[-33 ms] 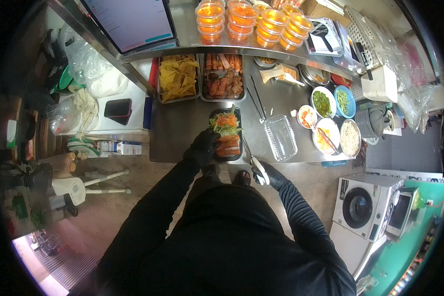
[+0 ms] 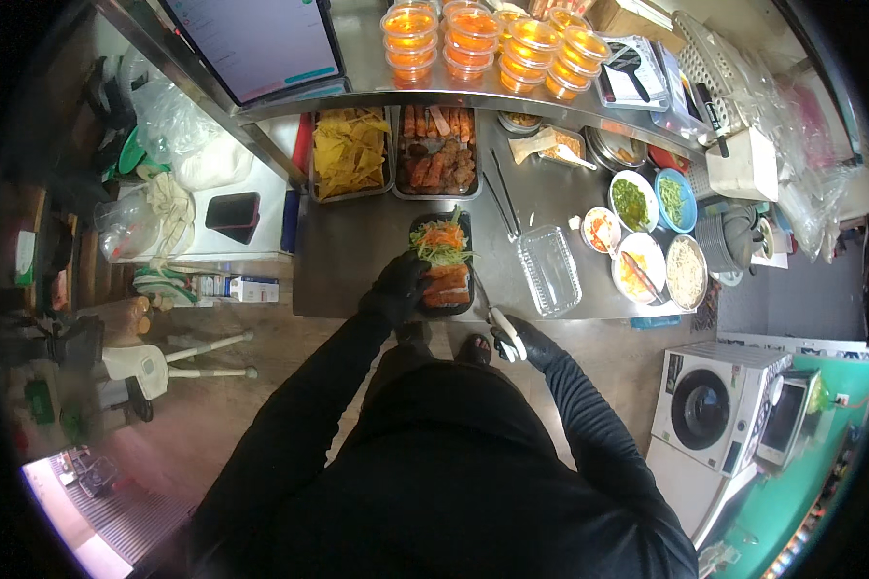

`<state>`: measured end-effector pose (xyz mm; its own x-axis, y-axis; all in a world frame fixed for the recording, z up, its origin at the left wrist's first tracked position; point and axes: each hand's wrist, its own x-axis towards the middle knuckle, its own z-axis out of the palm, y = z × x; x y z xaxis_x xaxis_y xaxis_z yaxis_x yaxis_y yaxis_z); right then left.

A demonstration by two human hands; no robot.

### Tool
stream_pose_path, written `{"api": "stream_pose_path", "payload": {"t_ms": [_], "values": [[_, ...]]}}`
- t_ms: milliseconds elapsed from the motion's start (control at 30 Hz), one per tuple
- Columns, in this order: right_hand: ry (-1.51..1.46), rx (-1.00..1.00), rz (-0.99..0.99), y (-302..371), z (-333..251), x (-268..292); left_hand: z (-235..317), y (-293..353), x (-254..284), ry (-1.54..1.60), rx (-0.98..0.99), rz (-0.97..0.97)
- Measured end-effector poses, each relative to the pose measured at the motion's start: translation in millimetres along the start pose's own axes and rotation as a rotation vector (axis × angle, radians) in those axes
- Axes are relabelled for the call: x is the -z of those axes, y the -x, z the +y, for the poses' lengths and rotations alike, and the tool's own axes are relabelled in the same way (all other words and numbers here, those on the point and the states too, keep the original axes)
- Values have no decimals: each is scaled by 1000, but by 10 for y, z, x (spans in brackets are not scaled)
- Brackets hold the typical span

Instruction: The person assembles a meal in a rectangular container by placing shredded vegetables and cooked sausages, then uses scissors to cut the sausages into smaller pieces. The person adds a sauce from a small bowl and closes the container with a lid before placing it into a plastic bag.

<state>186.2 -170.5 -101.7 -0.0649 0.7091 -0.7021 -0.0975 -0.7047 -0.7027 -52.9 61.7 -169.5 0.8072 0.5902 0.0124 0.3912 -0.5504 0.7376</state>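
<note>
A black tray (image 2: 467, 232) stands near the front edge of the steel table. Shredded greens and carrot (image 2: 441, 239) fill its far part, and browned rolls (image 2: 447, 287) lie in its near part. My left hand (image 2: 396, 288), in a black glove, is closed around the tray's left side, its fingertips over the rim against the food. My right hand (image 2: 534, 344), also gloved, grips the white handles of scissors (image 2: 508, 335). Their blades point away from me along the tray's right edge. Part of the rolls is hidden behind my left fingers.
Behind are a tray of yellow wrapper pieces (image 2: 350, 154) and a tray of cooked meat (image 2: 438, 172). Tongs (image 2: 502, 198) and a clear plastic container (image 2: 548, 272) lie to the right, before several bowls (image 2: 639, 270). A steel shelf (image 2: 473, 99) holds orange sauce cups (image 2: 471, 43).
The scissors' handles have shifted slightly in my right hand. My left hand and the tray stay where they were.
</note>
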Motion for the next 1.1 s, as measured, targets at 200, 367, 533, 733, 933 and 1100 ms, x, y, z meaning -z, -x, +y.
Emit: {"api": "stream_pose_path", "payload": {"t_ms": [200,367,533,733,933,1100], "values": [[124,186,-139,-197,62,134,85,3,-2,-168,11,119],[224,218,-151,-260,156,262,327,-55,-10,-135,107,79],[162,166,-143,-201,116,245,186,-148,-186,-187,42,19],[183,102,-167,-254,196,283,353,-225,-148,-268,82,51],[276,308,-130,-255,308,254,280,-279,-184,-359,110,-45],[361,289,-191,-207,282,260,67,-136,-241,-287,-37,116]]}}
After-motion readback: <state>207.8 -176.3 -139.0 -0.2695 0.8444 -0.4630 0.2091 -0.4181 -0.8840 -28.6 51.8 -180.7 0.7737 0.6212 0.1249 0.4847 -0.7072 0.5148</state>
